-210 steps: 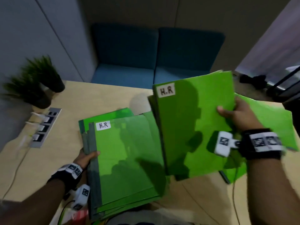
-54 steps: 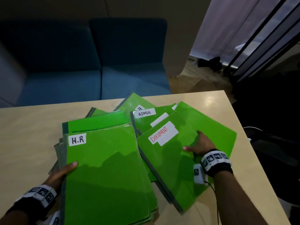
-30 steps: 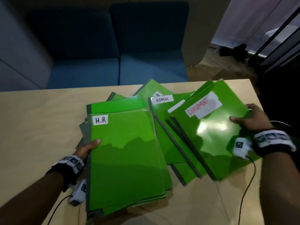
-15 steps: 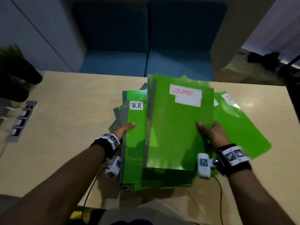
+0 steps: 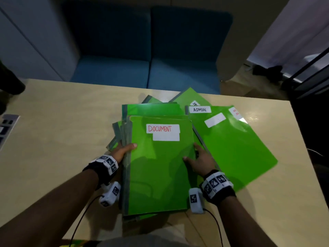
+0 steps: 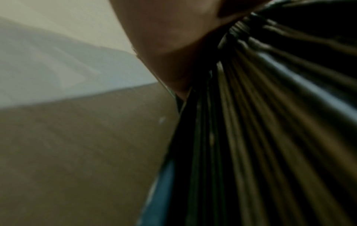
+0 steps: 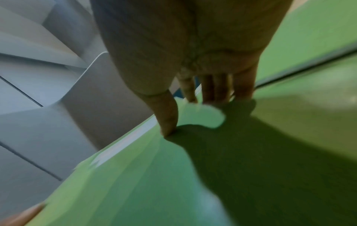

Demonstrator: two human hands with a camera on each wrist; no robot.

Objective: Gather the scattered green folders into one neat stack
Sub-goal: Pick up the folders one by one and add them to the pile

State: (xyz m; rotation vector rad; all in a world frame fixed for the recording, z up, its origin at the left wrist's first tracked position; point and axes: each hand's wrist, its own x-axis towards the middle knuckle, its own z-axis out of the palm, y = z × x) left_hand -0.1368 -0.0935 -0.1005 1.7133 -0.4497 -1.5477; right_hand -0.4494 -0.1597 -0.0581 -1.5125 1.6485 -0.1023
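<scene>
A stack of green folders [image 5: 151, 111] lies on the wooden table [image 5: 62, 131]. On top of it is the folder labelled DOCUMENT [image 5: 158, 175]. My left hand [image 5: 124, 150] grips the stack's left edge, thumb on top; the left wrist view shows the layered folder edges [image 6: 251, 137] against my palm. My right hand [image 5: 199, 159] pinches the DOCUMENT folder's right edge, thumb [image 7: 168, 126] on its cover and fingers at the edge. To the right lie loose green folders: one marked ADMIN [image 5: 216, 110], a blank-labelled one [image 5: 235, 154], and one poking out behind [image 5: 188, 97].
A blue sofa [image 5: 147, 73] stands beyond the table's far edge. A socket strip [image 5: 6, 125] is set into the table at far left, with a dark plant pot [image 5: 10, 84] behind it. The table's right edge [image 5: 306, 157] runs close to the loose folders.
My right hand has lowered the DOCUMENT folder flat onto the stack, covering the H.R folder. The left hand still grips the stack's left edge.
</scene>
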